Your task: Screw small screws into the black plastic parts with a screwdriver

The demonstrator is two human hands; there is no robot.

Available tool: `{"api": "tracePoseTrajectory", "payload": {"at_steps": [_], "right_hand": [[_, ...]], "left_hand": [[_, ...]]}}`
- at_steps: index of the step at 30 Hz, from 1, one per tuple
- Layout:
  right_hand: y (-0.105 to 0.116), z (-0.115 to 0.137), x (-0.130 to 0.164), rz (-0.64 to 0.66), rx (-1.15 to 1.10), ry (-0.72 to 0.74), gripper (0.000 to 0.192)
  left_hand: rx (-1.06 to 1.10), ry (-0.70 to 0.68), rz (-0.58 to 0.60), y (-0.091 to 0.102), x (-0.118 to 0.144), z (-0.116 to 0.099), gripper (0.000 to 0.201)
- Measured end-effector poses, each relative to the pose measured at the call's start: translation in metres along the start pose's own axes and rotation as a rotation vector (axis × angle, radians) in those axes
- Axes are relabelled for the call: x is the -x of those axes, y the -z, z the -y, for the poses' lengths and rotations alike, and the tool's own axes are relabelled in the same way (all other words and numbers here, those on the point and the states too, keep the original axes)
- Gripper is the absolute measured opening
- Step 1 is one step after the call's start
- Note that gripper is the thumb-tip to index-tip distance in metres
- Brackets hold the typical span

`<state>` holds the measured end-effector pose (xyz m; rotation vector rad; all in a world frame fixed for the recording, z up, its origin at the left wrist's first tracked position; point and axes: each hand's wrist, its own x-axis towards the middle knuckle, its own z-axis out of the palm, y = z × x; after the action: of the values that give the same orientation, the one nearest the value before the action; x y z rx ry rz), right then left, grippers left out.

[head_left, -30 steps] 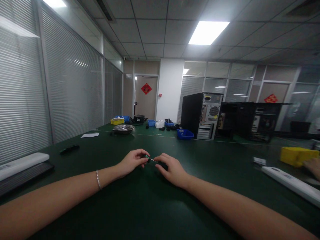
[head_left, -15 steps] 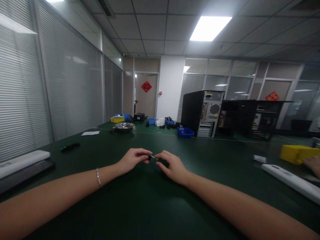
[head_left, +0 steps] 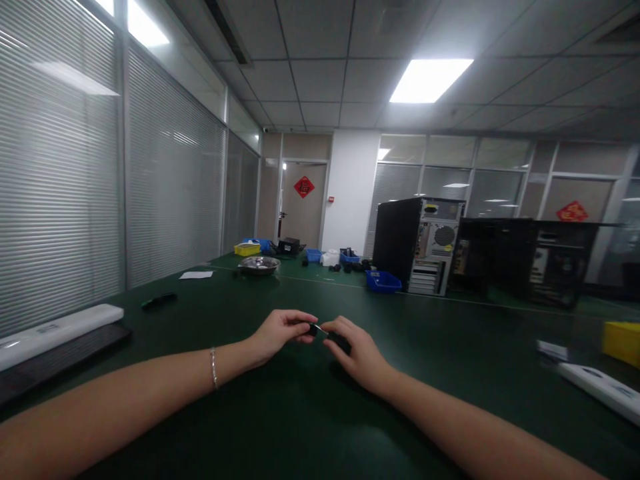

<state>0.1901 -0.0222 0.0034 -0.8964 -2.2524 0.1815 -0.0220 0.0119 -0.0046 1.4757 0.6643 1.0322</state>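
Note:
Both my arms reach forward over a dark green table (head_left: 280,413). My left hand (head_left: 280,333), a thin bracelet on its wrist, pinches a small dark part (head_left: 313,329) between thumb and fingertips. My right hand (head_left: 359,353) is curled around a black-handled tool (head_left: 340,342) that looks like a small screwdriver. Its thin metal tip meets the small part. The two hands almost touch at the table's middle, and their fingers hide most of the part and the tool.
A white bar (head_left: 60,327) and a black keyboard (head_left: 60,357) lie at left, a white bar (head_left: 600,387) and yellow bin (head_left: 623,341) at right. Far back stand a metal bowl (head_left: 259,265), blue bins (head_left: 383,281) and computer towers (head_left: 420,245).
The view has tilted and shifted, so hands and table sit slightly lower and to the right. Another person's hand at the right edge has left the view. My hands keep their grips.

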Motion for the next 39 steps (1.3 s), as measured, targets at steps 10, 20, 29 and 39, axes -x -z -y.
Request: {"api": "tracePoseTrajectory", "payload": {"at_steps": [10, 20, 29, 39], "right_hand": [[-0.002, -0.005, 0.0, 0.006, -0.002, -0.037, 0.02], [0.001, -0.013, 0.004, -0.028, -0.005, -0.047, 0.019], [0.004, -0.014, 0.004, -0.041, -0.004, -0.095, 0.015], [0.014, -0.013, 0.003, 0.273, -0.16, -0.171, 0.033]], "left_hand": [[-0.349, -0.054, 0.081, 0.013, -0.002, -0.002, 0.028], [-0.871, -0.242, 0.503, -0.011, 0.007, -0.019, 0.034], [-0.81, -0.144, 0.306, -0.012, 0.008, -0.02, 0.034], [-1.032, -0.02, 0.338, -0.009, 0.016, -0.029, 0.047]]}}
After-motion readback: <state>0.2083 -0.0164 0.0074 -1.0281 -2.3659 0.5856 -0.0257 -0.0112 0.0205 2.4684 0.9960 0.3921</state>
